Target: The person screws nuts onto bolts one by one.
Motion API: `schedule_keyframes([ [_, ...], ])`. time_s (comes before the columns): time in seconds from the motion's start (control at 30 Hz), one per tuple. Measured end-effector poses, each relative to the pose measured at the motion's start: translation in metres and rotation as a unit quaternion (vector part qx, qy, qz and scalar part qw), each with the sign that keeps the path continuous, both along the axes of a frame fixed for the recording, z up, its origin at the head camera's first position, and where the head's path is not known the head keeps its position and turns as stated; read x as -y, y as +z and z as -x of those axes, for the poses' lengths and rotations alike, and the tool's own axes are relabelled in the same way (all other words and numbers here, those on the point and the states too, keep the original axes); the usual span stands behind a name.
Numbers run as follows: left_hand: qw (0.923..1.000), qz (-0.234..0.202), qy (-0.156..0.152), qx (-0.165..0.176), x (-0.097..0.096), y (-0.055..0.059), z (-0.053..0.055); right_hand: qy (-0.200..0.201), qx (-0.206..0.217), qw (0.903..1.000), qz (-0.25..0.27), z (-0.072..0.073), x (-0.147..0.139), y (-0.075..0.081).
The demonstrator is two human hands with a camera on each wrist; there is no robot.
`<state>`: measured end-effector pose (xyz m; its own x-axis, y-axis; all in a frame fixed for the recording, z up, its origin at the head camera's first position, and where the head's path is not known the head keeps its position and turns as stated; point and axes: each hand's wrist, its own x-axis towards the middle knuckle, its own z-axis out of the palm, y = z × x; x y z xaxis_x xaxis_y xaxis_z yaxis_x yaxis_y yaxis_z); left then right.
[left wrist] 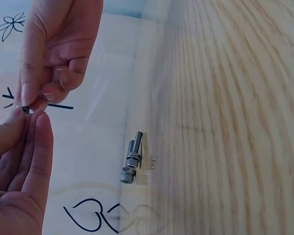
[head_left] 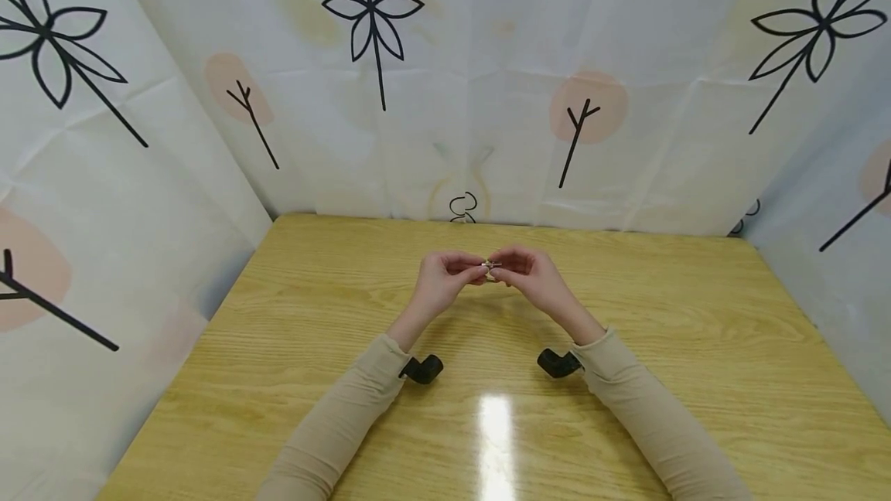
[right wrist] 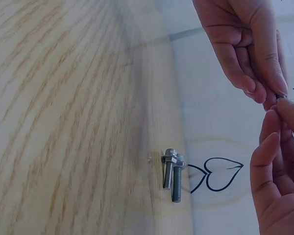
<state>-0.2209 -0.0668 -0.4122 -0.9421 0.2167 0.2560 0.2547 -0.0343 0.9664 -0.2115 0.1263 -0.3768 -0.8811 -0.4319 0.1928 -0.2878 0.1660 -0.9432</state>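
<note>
Both hands meet over the far middle of the table. The left hand (head_left: 440, 278) and the right hand (head_left: 532, 275) pinch a small metal bolt (head_left: 490, 264) between their thumbs and fingertips. Fingertips cover most of it, so whether a nut is on it cannot be made out. Two silvery bolts with nuts lie side by side on the table behind the hands; the right wrist view shows one bolt (right wrist: 168, 171) close against the other bolt (right wrist: 177, 186).
The wooden table (head_left: 334, 292) meets a white printed cloth (head_left: 487, 138) at its back edge, with more cloth at both sides. Black wrist mounts (head_left: 422, 369) stick inward from both beige sleeves (head_left: 348, 416).
</note>
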Motion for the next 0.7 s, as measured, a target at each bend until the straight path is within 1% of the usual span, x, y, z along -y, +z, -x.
schedule_keyframes([
  [0.07, 1.0000, -0.001, 0.004, 0.004, 0.000, 0.000, 0.000, 0.002, -0.005, 1.0000, -0.008, 0.002, 0.001, -0.001],
  [0.17, 0.9999, -0.004, 0.008, 0.010, 0.000, 0.002, 0.000, 0.002, 0.003, 1.0000, -0.008, 0.009, 0.000, -0.008],
  [0.27, 0.9998, -0.011, 0.004, 0.015, 0.000, 0.004, 0.000, 0.000, 0.007, 0.9999, 0.008, 0.014, -0.001, -0.018],
  [0.33, 0.9998, -0.011, -0.001, 0.016, 0.001, 0.007, -0.001, -0.001, 0.003, 0.9998, 0.018, 0.015, -0.001, -0.021],
  [0.47, 0.9997, -0.009, -0.013, 0.018, 0.001, 0.020, -0.009, 0.003, -0.008, 0.9995, 0.031, 0.015, -0.001, -0.023],
  [0.57, 0.9997, -0.004, -0.013, 0.021, 0.001, 0.027, -0.014, 0.000, -0.013, 0.9998, 0.015, 0.016, -0.001, -0.024],
  [0.63, 0.9997, -0.001, -0.011, 0.022, 0.001, 0.025, -0.012, -0.003, -0.009, 0.9999, 0.006, 0.016, -0.001, -0.024],
  [0.7, 0.9998, -0.002, -0.006, 0.021, 0.001, 0.020, -0.010, -0.005, -0.004, 1.0000, 0.006, 0.016, -0.001, -0.024],
])
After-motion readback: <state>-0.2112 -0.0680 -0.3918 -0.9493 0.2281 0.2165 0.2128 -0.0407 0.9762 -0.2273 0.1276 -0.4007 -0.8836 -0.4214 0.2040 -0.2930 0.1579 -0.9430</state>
